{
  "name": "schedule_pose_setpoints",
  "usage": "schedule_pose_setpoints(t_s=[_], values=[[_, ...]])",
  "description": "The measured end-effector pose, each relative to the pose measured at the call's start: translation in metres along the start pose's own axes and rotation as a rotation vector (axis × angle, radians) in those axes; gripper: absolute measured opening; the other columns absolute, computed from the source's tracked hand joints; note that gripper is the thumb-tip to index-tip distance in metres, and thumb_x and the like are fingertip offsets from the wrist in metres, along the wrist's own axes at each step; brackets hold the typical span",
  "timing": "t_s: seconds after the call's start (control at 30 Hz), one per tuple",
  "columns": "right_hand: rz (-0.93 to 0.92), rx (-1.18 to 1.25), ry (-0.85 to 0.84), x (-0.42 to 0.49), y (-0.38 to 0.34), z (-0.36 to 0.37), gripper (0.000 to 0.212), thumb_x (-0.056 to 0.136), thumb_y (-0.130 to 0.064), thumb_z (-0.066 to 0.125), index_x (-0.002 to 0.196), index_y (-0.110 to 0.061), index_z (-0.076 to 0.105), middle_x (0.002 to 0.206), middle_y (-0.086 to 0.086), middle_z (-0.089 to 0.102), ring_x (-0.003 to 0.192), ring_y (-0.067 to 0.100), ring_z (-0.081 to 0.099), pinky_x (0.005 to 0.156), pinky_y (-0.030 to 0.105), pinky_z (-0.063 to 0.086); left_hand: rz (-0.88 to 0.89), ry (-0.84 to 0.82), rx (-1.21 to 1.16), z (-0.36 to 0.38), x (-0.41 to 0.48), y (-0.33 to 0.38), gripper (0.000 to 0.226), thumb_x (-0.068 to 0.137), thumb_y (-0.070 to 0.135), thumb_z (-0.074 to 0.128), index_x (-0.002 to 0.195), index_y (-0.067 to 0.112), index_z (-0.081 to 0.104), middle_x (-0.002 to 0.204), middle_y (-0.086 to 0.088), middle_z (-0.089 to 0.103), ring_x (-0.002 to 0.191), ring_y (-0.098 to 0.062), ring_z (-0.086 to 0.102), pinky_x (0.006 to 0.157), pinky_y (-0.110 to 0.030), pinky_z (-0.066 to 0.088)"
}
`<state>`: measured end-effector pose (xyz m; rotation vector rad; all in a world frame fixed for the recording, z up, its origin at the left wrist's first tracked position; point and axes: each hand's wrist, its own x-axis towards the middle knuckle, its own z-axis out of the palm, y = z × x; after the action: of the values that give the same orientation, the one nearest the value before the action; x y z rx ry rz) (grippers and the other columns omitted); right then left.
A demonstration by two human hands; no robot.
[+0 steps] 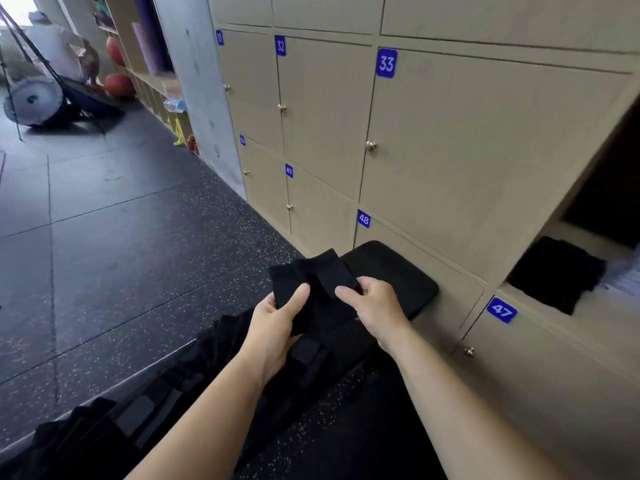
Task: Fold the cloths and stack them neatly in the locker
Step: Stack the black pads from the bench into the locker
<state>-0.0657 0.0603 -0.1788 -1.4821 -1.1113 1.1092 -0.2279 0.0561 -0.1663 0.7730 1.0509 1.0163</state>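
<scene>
Currently both hands hold one black cloth (313,277) in the air, over the near-left edge of the black pad (394,271) that lies on the floor against the lockers. Left hand (277,322): thumb pressed flat on top of the cloth's left side, fingers hidden underneath, so it grips that edge. Right hand (375,306): thumb and curled fingers pinch a folded flap on the cloth's right side. The cloth looks partly folded, one flap lying across its top. A heap of dark cloths (194,365) trails away from the pad's near side, toward the lower left along the speckled floor (138,271). Right of the pad and higher up, the open locker (588,237) holds a folded black cloth (554,277) on its shelf. The locker doors directly behind the pad are closed.
</scene>
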Motion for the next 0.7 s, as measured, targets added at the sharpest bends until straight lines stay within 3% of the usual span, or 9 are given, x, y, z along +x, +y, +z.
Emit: schedule_pose_setpoints(t_s=[0.1,0.17,0.27,0.3,0.43,0.5,0.57,0.7], values=[[-0.012,0.024,0.103,-0.011,-0.009,-0.047,0.013,0.082,-0.019,0.070,0.084,-0.006,0.071,0.085,0.014,0.073,0.081,0.027,0.070,0.071,0.042,0.057,-0.033,-0.059,-0.010,0.044,0.004,-0.004,0.022,0.093,0.016,0.063,0.113,0.008,0.066,0.099,-0.012,0.075,0.088,-0.026,0.074,0.062,-0.033,0.059],[0.017,0.172,0.176,-0.021,-0.012,-0.081,0.007,0.085,-0.012,0.069,0.089,-0.009,0.072,0.087,0.010,0.075,0.081,0.024,0.071,0.066,0.034,0.058,-0.069,-0.096,-0.030,0.080,0.007,-0.010,0.020,0.093,0.016,0.064,0.111,0.008,0.066,0.098,-0.013,0.075,0.086,-0.028,0.074,0.063,-0.037,0.060],[0.033,0.315,0.301,-0.037,-0.011,-0.129,0.010,0.085,-0.008,0.068,0.094,-0.009,0.071,0.092,0.009,0.075,0.085,0.023,0.071,0.072,0.033,0.055,-0.110,-0.145,-0.063,0.137,0.008,-0.025,0.022,0.091,0.016,0.067,0.111,0.007,0.065,0.099,-0.014,0.075,0.090,-0.032,0.073,0.082,-0.051,0.058],[0.032,0.325,0.351,-0.043,-0.009,-0.145,0.008,0.085,-0.007,0.068,0.092,-0.010,0.071,0.091,0.009,0.075,0.086,0.023,0.070,0.073,0.033,0.055,-0.113,-0.167,-0.064,0.156,0.007,-0.031,0.022,0.091,0.016,0.067,0.111,0.007,0.065,0.098,-0.014,0.075,0.090,-0.033,0.073,0.084,-0.051,0.057],[0.016,0.319,0.547,-0.063,0.000,-0.199,0.008,0.087,-0.008,0.066,0.087,-0.015,0.070,0.080,-0.002,0.073,0.073,0.011,0.068,0.059,0.020,0.050,-0.122,-0.259,-0.012,0.221,0.001,-0.055,0.014,0.092,0.012,0.065,0.105,0.006,0.067,0.091,-0.011,0.076,0.083,-0.027,0.074,0.067,-0.035,0.059],[0.008,0.330,0.608,-0.070,0.007,-0.225,0.010,0.087,-0.007,0.066,0.084,-0.015,0.069,0.077,-0.003,0.072,0.068,0.009,0.066,0.054,0.016,0.049,-0.132,-0.312,0.037,0.246,0.000,-0.066,0.016,0.092,0.013,0.066,0.106,0.006,0.069,0.094,-0.010,0.076,0.087,-0.026,0.074,0.079,-0.039,0.058],[0.030,0.356,0.652,-0.075,0.012,-0.249,0.006,0.086,-0.009,0.067,0.087,-0.014,0.070,0.081,-0.001,0.072,0.073,0.011,0.066,0.060,0.017,0.050,-0.138,-0.361,0.087,0.263,0.001,-0.075,0.017,0.092,0.014,0.066,0.108,0.007,0.069,0.097,-0.010,0.076,0.092,-0.028,0.073,0.092,-0.046,0.055],[0.112,0.292,0.678,-0.070,0.022,-0.295,0.019,0.084,-0.016,0.072,0.102,-0.014,0.071,0.099,0.003,0.073,0.092,0.017,0.066,0.083,0.029,0.050,-0.159,-0.430,0.205,0.282,0.014,-0.087,0.022,0.091,0.013,0.068,0.113,0.010,0.068,0.100,-0.006,0.076,0.094,-0.024,0.073,0.095,-0.044,0.053]])
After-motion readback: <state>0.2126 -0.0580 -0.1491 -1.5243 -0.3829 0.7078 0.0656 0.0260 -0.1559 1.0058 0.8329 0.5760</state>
